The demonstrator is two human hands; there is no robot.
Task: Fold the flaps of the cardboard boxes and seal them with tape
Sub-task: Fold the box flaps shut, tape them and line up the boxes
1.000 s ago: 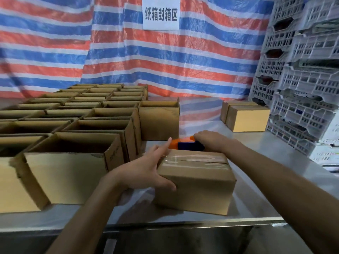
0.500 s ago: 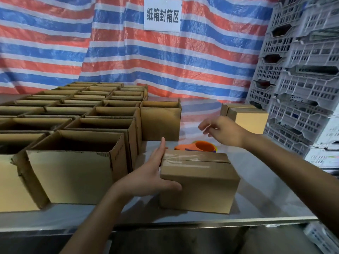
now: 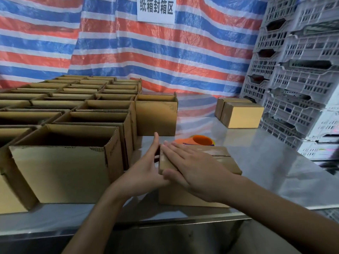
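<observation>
- Head view: the right hand lies flat on top of the closed box, fingers straight and spread and holding nothing. The palm covers the near left part of the lid, probably to press the tape down along the flap seam that runs out to the right of the hand.
- The left hand stands against the box's left end, fingers straight and together, nothing gripped. It likely braces the box so that the press from above does not slide it across the steel table.
- Just beyond the right fingertips sits the orange tape dispenser, apparently parked within easy reach.
- Left of the left fingers, rows of open boxes wait unfolded. Well beyond the right fingertips, two closed boxes stand by the stacked crates, seemingly the finished pile.
</observation>
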